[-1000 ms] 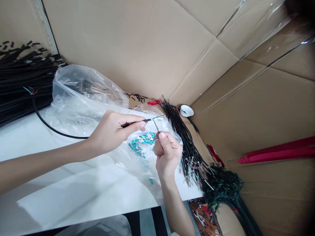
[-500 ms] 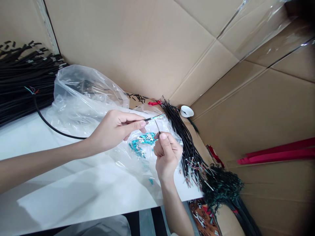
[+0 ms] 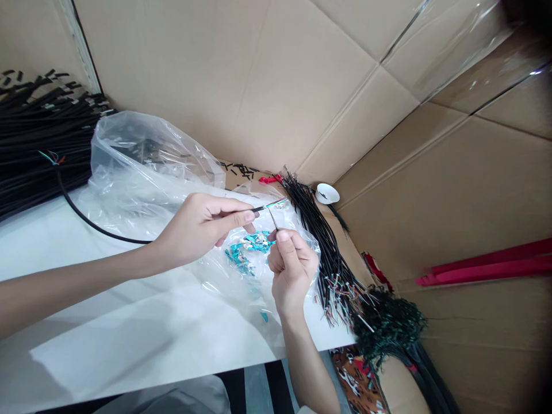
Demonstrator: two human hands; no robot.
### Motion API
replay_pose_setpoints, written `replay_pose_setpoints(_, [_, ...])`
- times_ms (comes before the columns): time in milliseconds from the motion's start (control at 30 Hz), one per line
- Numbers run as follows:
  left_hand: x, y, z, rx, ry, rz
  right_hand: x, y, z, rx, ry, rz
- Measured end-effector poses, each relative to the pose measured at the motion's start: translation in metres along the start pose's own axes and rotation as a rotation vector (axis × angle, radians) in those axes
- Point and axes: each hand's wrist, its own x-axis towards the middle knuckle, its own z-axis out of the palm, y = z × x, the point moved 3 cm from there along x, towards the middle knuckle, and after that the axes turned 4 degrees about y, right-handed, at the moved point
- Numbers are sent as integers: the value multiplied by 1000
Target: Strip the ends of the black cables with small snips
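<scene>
Black cable (image 3: 125, 238), turquoise and silver scraps (image 3: 240, 259), white tabletop (image 3: 142, 339), tan cardboard (image 3: 215, 75)

A tan cardboard wall (image 3: 224, 75) is standing behind the far edge of the white desk (image 3: 107, 322); a second cardboard wall (image 3: 466, 207) is rising beyond the right edge. Creases (image 3: 340, 115) are crossing both. A pale strip (image 3: 80, 46) is running upright at left. Soft shadows (image 3: 26, 379) are lying toward the near edge.

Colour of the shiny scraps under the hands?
Shiny scraps: turquoise-blue and silver, best in the head view.
</scene>
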Motion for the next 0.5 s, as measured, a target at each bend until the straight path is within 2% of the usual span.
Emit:
replay_pose_setpoints(233, [0,0,0,-2,-6,-2,0,1,0,25,6,-2])
replay_pose_setpoints(500, [0,-3,0,21,3,-9,1,1,-2,-49,21,-33])
